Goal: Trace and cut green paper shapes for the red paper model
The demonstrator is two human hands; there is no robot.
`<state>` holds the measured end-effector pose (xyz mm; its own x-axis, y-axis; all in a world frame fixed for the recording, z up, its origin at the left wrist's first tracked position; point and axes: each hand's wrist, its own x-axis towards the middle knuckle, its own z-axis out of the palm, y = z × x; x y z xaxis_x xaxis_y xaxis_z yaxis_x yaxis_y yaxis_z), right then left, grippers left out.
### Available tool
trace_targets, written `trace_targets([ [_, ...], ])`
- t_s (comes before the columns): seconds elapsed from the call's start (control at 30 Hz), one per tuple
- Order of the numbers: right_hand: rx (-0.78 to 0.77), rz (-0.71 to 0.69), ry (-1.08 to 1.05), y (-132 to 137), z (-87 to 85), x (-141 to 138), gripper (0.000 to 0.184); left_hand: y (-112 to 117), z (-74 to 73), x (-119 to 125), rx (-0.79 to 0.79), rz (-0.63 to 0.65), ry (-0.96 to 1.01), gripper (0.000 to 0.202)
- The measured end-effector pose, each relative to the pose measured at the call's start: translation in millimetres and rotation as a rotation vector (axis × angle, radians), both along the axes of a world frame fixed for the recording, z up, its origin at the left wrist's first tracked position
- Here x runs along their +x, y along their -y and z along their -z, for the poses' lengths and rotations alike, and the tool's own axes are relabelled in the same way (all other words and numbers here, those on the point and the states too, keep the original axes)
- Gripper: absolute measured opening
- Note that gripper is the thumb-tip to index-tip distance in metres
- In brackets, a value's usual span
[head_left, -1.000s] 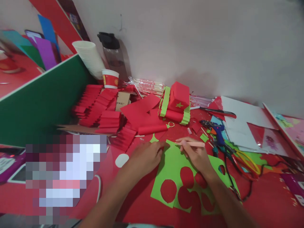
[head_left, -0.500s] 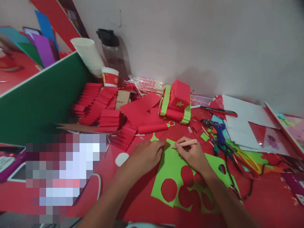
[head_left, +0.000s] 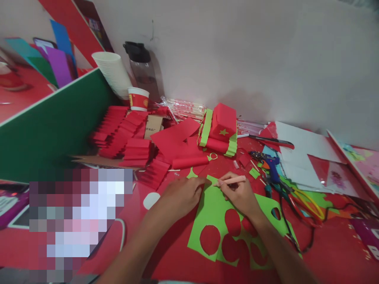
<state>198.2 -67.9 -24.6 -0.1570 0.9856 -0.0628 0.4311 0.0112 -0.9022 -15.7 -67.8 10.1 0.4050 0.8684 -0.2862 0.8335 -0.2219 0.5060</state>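
A sheet of bright green paper (head_left: 207, 221) with several round holes cut in it lies on the red table. Its upper left edge is under the fingers of my left hand (head_left: 185, 195), which rests on it with the index finger stretched out. Pinched in my right hand (head_left: 238, 197) is a pale pink pencil (head_left: 235, 180), its tip on the paper near the top edge, close to my left fingertip. A small green scrap (head_left: 192, 172) lies just beyond my left hand. A white paper disc (head_left: 151, 200) is left of my left wrist.
A red paper box with green strips (head_left: 224, 122) stands behind the sheet. Folded red paper (head_left: 136, 150) is piled to the left, near stacked paper cups (head_left: 112, 75) and a bottle (head_left: 142, 67). Right are a blue glue gun (head_left: 272, 167), yellow-handled scissors (head_left: 309, 203) and a black cord.
The whole view has shifted slightly downward. Both hands, the pencil and the green sheet keep nearly the same places relative to one another.
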Motion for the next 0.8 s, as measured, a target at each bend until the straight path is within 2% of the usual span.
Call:
trace_targets([
  [0.2,0.078,0.046,-0.026,1,-0.6,-1,0.027,2,-2.6,1,-0.005,-0.002,-0.01,0.044],
  [0.4,0.299,-0.089,0.203,3,0.1,-1,0.023,5,2.4,2,0.065,0.009,-0.052,0.042],
  [0.5,0.353,-0.143,0.295,2,-0.2,-2,0.021,7,0.3,5,0.087,0.034,-0.114,0.041],
  [0.67,0.375,-0.151,0.324,1,0.3,-2,0.02,22,-7.2,29,0.072,0.066,-0.272,0.05],
  [0.8,0.333,-0.129,0.33,1,-0.1,-3,0.022,40,-1.8,55,0.088,0.059,-0.349,0.057],
])
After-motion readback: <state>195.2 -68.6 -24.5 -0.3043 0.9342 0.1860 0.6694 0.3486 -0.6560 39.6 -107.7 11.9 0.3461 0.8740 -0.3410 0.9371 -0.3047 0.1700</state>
